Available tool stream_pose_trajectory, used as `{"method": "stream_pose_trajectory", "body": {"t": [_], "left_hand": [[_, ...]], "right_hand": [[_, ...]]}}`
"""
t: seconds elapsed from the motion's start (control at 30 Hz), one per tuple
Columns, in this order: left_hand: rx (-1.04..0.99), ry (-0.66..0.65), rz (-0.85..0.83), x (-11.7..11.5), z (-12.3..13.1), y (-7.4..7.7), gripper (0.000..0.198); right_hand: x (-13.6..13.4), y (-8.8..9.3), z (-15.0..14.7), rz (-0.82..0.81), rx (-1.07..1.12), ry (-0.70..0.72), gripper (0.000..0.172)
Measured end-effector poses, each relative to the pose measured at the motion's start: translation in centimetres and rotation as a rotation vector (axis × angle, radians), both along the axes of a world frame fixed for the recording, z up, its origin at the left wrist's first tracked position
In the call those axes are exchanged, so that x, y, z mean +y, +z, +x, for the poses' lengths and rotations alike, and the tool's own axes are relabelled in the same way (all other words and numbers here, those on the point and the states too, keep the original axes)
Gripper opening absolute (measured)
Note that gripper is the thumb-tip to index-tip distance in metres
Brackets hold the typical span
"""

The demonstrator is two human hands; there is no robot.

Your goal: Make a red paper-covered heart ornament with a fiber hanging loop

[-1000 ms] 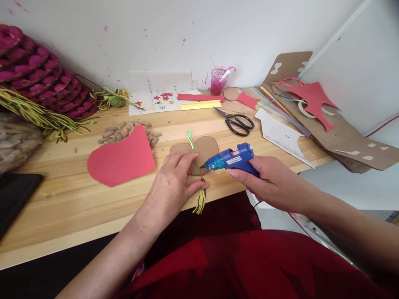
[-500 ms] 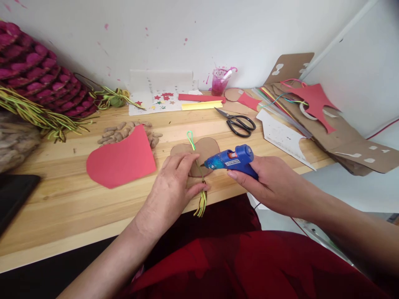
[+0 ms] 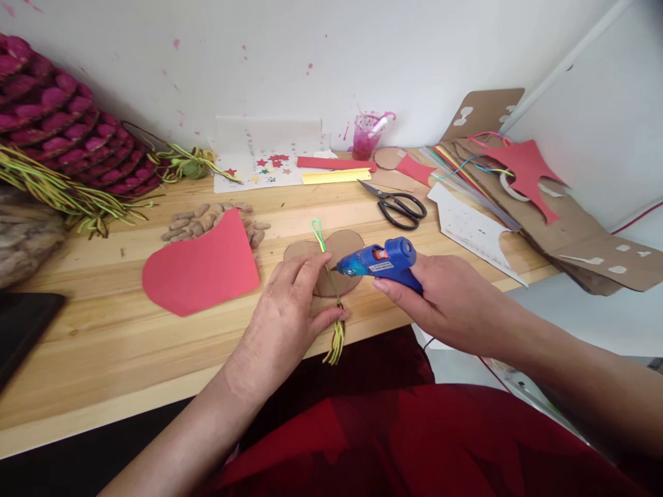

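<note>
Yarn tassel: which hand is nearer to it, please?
Left. The left hand is right at the top of the yarn tassel; the right hand, holding the blue glue gun, is farther, to the upper right.

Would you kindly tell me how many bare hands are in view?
2: the left hand touches a yellow-green tasselled cord over brown lobed cardboard; the right hand grips a blue plastic glue gun.

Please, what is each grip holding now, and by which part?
The right grip holds the glue gun by its handle. The left grip seems to pin the cord to the cardboard, thumb at the tassel.
</note>
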State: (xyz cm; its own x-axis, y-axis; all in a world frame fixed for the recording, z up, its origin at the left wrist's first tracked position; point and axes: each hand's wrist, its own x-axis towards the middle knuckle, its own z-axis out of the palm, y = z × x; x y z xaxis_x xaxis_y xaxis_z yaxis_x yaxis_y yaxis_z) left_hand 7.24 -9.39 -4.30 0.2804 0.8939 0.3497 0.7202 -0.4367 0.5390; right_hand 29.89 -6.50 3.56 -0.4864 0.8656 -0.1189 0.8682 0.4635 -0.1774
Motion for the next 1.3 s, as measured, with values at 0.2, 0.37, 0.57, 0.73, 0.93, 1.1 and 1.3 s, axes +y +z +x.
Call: {"method": "stream_pose_trajectory", "body": {"t": [0.2, 0.37, 0.57, 0.73, 0.93, 1.1, 1.3], "left_hand": [[-0.021, -0.008, 0.006, 0.0, 0.0, -0.1, 0.071], [-0.029, 0.002, -0.003, 0.0, 0.0, -0.2, 0.075], [-0.038, 0.010, 0.001, 0.0, 0.0, -0.3, 0.081], [-0.029, 0.015, 0.000, 0.0, 0.0, -0.2, 0.082], [-0.001, 0.033, -0.019, 0.3, -0.1, -0.3, 0.091], [-0.013, 0.028, -0.042, 0.3, -0.2, -0.4, 0.096], [-0.043, 0.035, -0.079, 0.2, 0.0, 0.1, 0.099]], "right_hand": [[0.3, 0.0, -0.4, 0.029, 0.011, 0.018, 0.043], [0.4, -0.1, -0.7, 0.042, -0.002, 0.018, 0.042], [0.3, -0.5, -0.8, 0.107, -0.026, 0.035, 0.040], [0.4, -0.9, -0.7, 0.095, 0.008, 0.027, 0.040], [0.4, -0.2, 0.3, -0.057, 0.194, -0.077, 0.040], [0.1, -0.1, 1.5, -0.576, 0.443, -0.292, 0.045], [0.2, -1.3, 1.9, -0.826, 0.588, -0.412, 0.041]]}}
